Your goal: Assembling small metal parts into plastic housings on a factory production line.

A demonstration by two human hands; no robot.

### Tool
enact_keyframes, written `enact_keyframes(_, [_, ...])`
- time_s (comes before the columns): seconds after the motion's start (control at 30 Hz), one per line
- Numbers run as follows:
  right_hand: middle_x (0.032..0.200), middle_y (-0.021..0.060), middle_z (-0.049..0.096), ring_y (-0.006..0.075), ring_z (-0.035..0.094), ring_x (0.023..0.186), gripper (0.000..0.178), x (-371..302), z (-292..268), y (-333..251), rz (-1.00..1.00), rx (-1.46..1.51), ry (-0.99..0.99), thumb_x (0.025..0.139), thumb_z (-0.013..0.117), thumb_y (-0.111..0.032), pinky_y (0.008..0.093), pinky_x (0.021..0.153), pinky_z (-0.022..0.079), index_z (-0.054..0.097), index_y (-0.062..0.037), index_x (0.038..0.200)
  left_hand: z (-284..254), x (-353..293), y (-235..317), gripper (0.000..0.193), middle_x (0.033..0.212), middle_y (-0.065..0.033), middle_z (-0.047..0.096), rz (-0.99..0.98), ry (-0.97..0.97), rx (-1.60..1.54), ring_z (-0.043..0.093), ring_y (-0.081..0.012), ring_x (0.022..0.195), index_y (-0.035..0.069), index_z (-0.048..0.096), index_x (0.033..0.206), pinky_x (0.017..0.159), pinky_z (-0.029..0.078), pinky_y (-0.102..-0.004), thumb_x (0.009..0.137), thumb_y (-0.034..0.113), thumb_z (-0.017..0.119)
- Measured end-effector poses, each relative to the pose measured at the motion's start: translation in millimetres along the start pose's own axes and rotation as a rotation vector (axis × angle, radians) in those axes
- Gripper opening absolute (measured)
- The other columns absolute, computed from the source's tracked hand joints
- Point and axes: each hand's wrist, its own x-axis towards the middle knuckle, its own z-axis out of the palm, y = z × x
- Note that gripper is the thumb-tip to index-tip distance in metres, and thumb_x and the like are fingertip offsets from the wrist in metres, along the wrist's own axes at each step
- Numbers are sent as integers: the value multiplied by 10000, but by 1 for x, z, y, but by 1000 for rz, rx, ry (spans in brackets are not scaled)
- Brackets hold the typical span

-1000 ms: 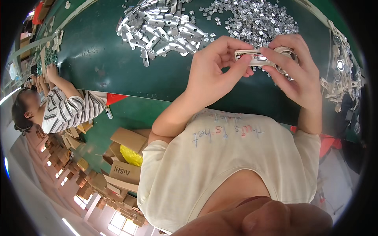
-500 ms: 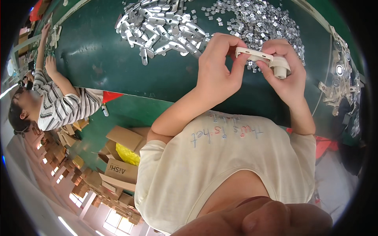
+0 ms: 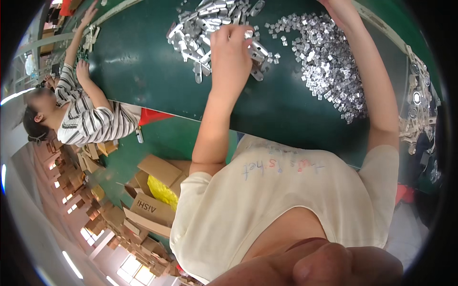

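Note:
My left hand (image 3: 231,50) reaches down into the pile of silvery oblong metal plates (image 3: 206,25) at the upper middle of the green table. Its fingers are bent and closed, and a shiny bit of metal shows at the thumb and fingertips. Other plates lie right under and beside the fingers. My right hand (image 3: 339,12) is stretched far across the table to the top edge of the view. Its fingers are cut off there, so what it holds or touches is hidden. A heap of small clear, shiny square pieces (image 3: 329,66) lies between my two arms.
White plastic parts with round rings (image 3: 416,97) are heaped along the right side of the table. At the left, a person in a striped top (image 3: 95,114) works at the same table. An open cardboard box (image 3: 150,205) with a yellow bag stands on the floor.
My hands have parted. The white plastic part they held together is out of sight. My left hand has moved left onto the metal plates; my right hand has stretched away to the far edge.

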Motion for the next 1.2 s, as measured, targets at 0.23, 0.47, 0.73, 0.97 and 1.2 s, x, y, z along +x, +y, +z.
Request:
enact_keyframes(0.23, [968, 54, 595, 173, 561, 855, 276, -69, -3, 5, -59, -976, -455, 785, 637, -191, 293, 747, 442, 601, -49, 1019, 14, -4, -25, 205, 1076, -52, 487, 232, -185, 164, 411, -284, 1043, 134, 686, 764, 877, 326, -407, 610, 7, 642])
enact_keyframes(0.47, [820, 74, 555, 250, 528, 810, 102, -110, -18, 30, -523, -1202, -182, 694, 656, -32, 347, 725, 450, 626, -13, 790, 17, 11, -23, 130, 858, -32, 571, 32, -139, -260, 555, -164, 726, 66, 676, 819, 624, 440, -267, 724, -6, 623])
enact_keyframes(0.73, [812, 42, 614, 151, 574, 680, 99, -118, -21, 10, -160, -722, -96, 809, 607, -73, 247, 621, 451, 655, -33, 885, -6, -1, 38, 222, 840, -66, 605, -469, -181, -1047, 572, -91, 702, -51, 549, 1021, 601, 485, -213, 810, -2, 593])
enact_keyframes(0.97, [850, 39, 630, 74, 561, 711, 209, -140, -2, -26, 43, -96, -265, 815, 600, -40, 206, 633, 465, 639, -6, 1018, -17, -6, 61, 351, 852, -72, 561, -370, -257, -1201, 595, -158, 753, -33, 517, 1131, 618, 518, -277, 785, -60, 568])
enact_keyframes(1.2, [856, 81, 603, 106, 573, 713, 295, -159, 4, -41, 94, -13, -247, 774, 604, 28, 209, 601, 465, 552, 35, 1065, -17, -9, 78, 264, 861, -109, 558, -406, -225, -1324, 612, -183, 774, -47, 486, 1071, 656, 558, -303, 812, -68, 533])
